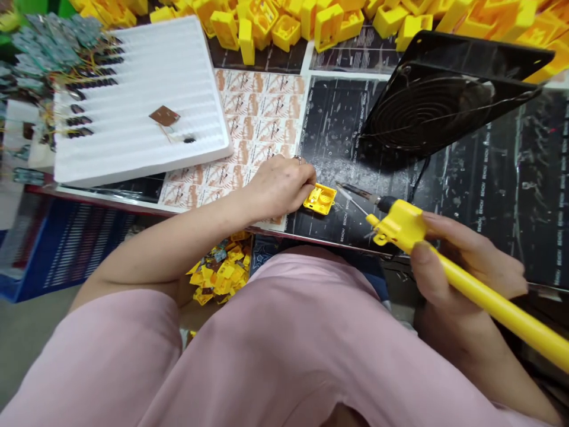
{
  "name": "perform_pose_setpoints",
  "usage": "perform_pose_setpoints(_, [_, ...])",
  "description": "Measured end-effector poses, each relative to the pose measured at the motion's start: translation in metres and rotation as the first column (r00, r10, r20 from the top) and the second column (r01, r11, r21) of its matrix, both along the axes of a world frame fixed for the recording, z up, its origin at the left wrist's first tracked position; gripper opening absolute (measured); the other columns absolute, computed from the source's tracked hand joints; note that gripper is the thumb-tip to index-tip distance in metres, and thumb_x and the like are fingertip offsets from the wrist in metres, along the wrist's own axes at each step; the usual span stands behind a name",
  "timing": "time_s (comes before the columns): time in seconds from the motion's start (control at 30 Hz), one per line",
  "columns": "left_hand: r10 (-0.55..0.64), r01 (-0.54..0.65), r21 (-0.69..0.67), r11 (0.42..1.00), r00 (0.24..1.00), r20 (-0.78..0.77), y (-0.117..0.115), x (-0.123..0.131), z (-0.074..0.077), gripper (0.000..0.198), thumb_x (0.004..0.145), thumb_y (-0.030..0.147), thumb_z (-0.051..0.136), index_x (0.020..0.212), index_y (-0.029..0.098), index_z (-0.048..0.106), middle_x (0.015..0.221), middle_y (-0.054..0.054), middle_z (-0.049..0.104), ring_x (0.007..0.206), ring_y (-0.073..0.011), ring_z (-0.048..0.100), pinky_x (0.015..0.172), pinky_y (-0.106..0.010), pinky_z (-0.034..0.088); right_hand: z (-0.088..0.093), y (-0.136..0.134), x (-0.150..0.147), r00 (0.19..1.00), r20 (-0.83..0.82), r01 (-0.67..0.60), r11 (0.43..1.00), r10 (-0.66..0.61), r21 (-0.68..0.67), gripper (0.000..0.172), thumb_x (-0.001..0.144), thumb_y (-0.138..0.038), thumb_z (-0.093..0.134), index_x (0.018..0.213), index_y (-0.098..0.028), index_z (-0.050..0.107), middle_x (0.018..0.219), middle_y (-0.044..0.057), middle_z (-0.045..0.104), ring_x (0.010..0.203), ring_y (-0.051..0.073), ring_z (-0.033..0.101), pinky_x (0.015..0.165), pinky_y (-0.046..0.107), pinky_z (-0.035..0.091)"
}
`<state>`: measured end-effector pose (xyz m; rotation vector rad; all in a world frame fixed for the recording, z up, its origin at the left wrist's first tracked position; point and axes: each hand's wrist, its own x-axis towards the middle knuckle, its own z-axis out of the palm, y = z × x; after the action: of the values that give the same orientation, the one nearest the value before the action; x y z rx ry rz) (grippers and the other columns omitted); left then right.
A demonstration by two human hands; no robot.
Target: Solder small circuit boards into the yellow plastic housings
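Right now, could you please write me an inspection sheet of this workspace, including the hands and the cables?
Surface: dark printed sheet beside pale patterned sheet.
Work items: small yellow casing, open side up; yellow soldering tool, tip close to it, contact unclear.
Clutter: heaped yellow casings along the far edge; black fan; white foam tray carrying a brown square board.
Hands: left hand at the small casing's edge, grip unclear; right hand gripping the tool.
Cables: thin dark cable near the fan's lower edge.
Surroundings: blue crate, lower left.

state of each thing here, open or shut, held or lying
Small yellow case: open, left hand at its edge
Yellow soldering tool: held in right hand
White foam tray: lying, brown board on it
Black fan: standing, spinning unclear
Yellow housings: heaped
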<state>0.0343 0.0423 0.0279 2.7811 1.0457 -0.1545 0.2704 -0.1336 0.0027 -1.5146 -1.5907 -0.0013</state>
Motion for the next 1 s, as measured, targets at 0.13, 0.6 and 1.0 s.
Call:
perform_pose_setpoints(0.13, [0.003, -0.003, 0.035, 0.999, 1.000, -0.007, -0.001, 0.000, -0.003, 0.035, 0.093, 0.030, 0.041, 0.099, 0.015, 0.072, 0.086, -0.009, 0.073, 0.082, -0.0258, 0.070, 0.073, -0.036, 0.049, 0.004, 0.005, -0.013, 0.996, -0.008, -0.089, 0.996, 0.089, -0.007, 0.054, 0.080, -0.024, 0.081, 0.131, -0.029, 0.064, 0.102, 0.001, 0.077, 0.073, 0.019, 0.074, 0.060, 0.029, 0.061])
perform_pose_setpoints(0.6, [-0.136, 0.136, 0.195, 0.971, 0.991, -0.014, -0.003, 0.003, -0.005, 0.032, 0.097, 0.023, 0.039, 0.093, 0.014, 0.069, 0.082, -0.009, 0.069, 0.078, -0.0245, 0.065, 0.072, -0.038, 0.045, 0.016, 0.025, -0.015, 0.908, 0.168, -0.396, 0.917, 0.384, 0.040, 0.031, 0.074, -0.012, 0.085, 0.089, -0.023, 0.060, 0.076, -0.002, 0.072, 0.067, 0.015, 0.072, 0.049, 0.022, 0.054])
perform_pose_setpoints(1.0, [-0.205, 0.167, 0.362, 0.917, 0.976, 0.068, -0.004, -0.002, -0.011, 0.021, 0.094, 0.019, 0.050, 0.083, 0.018, 0.067, 0.094, -0.007, 0.069, 0.093, -0.0243, 0.059, 0.078, -0.040, 0.044, 0.009, 0.011, -0.001, 0.992, -0.054, -0.108, 0.991, 0.112, 0.083, 0.026, 0.073, -0.013, 0.084, 0.090, -0.024, 0.068, 0.081, -0.002, 0.075, 0.072, 0.017, 0.073, 0.057, 0.026, 0.057])
